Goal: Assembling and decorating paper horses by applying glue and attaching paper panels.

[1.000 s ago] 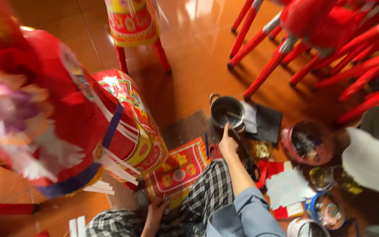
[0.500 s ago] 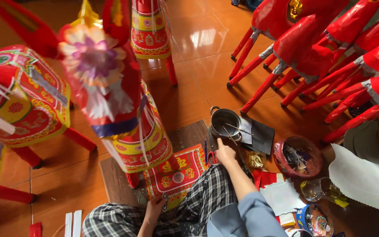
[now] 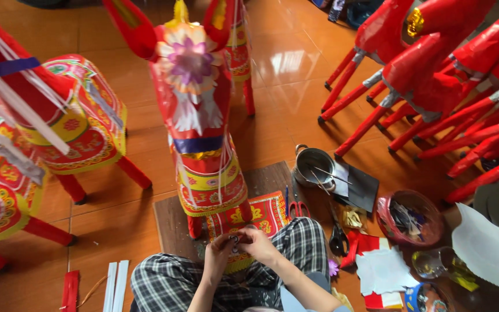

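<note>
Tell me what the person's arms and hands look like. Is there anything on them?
Both hands are bare: the left hand and the right hand wear no gloves. The forearms are bare too. No sleeve cuff, watch or ring can be made out. Checked black-and-white trousers cover the legs.

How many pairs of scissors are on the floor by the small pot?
2. The red-handled scissors lie just left of the metal pot, beside the patterned red sheet. The black-handled scissors lie below the pot, by the checked knee. Others may be hidden under the paper scraps.
</note>
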